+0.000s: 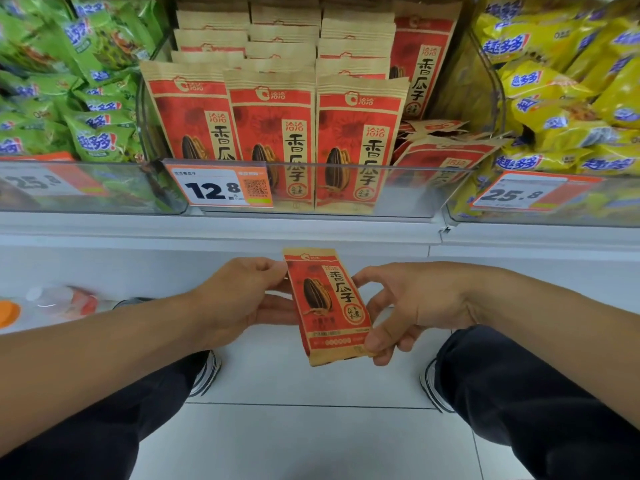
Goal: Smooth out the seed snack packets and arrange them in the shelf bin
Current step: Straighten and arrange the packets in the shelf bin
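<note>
Both hands hold one red and tan seed packet (327, 306) in front of the shelf, below the bin and above the tiled floor (311, 427). The packet stands nearly upright, printed face toward the camera, its top leaning slightly left. The left hand (242, 296) grips the packet's upper left edge, thumb on the front near the top corner and fingers behind. The right hand (412, 303) pinches the lower right corner between thumb and fingers, with the index finger reaching toward the right edge higher up.

The clear bin (408, 188) sits on the shelf directly above the hands. Along its front wall three packets (273, 133) stand upright side by side, faces forward, with more rows stacked behind them toward the back. At the bin's right side one packet (420, 64) stands tall near the back, and several loose packets (446, 147) lie tilted and jumbled in the front right corner. A price tag (218, 187) reading 12.8 hangs on the front wall at its left end.

Left of the bin lies a heap of green bags (79, 98); right of it, yellow bags (561, 91). Dark trouser legs and shoes (207, 372) show at the bottom edge.
</note>
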A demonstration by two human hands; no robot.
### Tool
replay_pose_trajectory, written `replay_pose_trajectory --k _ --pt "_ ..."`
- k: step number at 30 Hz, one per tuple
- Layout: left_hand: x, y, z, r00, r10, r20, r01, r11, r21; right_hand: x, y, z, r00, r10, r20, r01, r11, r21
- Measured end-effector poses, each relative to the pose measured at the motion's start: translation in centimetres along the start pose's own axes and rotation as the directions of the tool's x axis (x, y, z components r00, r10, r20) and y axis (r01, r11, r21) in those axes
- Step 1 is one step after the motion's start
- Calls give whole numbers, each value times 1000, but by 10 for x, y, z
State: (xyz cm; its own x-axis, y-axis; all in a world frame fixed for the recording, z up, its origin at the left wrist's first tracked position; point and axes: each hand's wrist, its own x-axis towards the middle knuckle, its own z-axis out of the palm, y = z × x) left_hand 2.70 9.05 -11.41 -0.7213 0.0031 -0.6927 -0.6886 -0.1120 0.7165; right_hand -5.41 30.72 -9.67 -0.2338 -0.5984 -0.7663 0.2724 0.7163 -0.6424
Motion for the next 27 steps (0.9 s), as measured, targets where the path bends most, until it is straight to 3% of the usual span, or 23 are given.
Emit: replay_pose_trajectory --k 10,12,14,16,18,21,27 --pt "2 8 1 989 145 -39 -144 989 24 2 3 -6 999 -23 46 24 999 -23" --pt "1 9 1 982 182 -60 -178 983 53 2 2 -6 1000 22 -19 -22 1000 -13" --pt "0 9 3 974 214 -73 -206 973 101 2 3 -8 979 41 -200 -61 993 -96" --pt "-1 7 4 970 233 -67 -221 964 149 1 2 -10 900 -99 -425 -52 943 -329" --pt "-1 5 6 964 262 -54 -245 946 214 2 -1 -8 833 -246 -495 78 939 -335" --pt "-2 0 12 946 324 -16 -303 899 317 5 -5 5 832 -331 -446 255 941 -221" --pt "-2 -2 19 905 423 51 -396 791 466 12 -5 19 819 -395 -417 286 910 -300"
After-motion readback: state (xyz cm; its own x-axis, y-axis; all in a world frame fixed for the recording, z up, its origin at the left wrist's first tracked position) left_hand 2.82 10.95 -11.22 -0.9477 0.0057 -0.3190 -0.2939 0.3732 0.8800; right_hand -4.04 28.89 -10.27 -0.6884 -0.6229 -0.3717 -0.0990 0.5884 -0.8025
